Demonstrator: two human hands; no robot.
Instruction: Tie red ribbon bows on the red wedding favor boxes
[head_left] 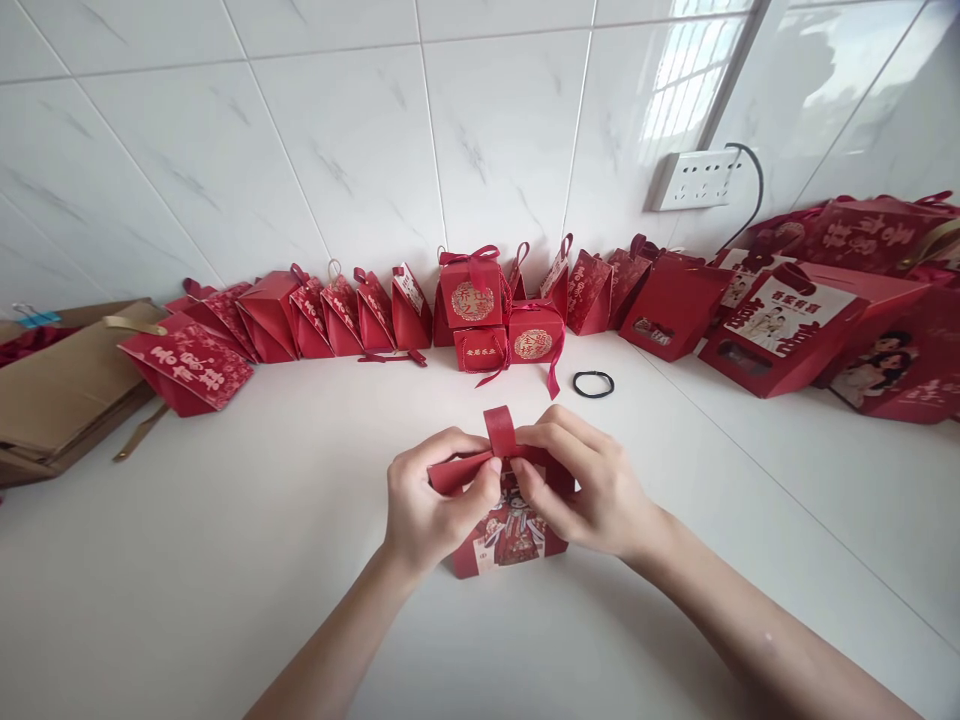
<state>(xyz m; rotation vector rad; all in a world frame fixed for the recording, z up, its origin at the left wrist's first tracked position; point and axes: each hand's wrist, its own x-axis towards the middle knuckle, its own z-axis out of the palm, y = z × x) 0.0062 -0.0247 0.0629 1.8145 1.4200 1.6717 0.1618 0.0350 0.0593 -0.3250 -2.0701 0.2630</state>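
White bench (247, 500), red cardboard boxes (274, 315) along back edge; left hand (442, 490), right hand (589, 480) pinch picture-printed red cardboard box (517, 535) at top, contents hidden.

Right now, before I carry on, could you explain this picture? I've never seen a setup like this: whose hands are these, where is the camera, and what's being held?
There is no machine here. The single picture comes from a camera worn on a person's head, looking forward and down, so the bare left hand and right hand are the wearer's own. Both pinch the top of a small red gift box, at the base of its ribbon loop.

The box stands on a white tabletop. Behind it, more red boxes line the tiled wall, and a black hair tie lies in front of them. A brown cardboard box is at the far left.
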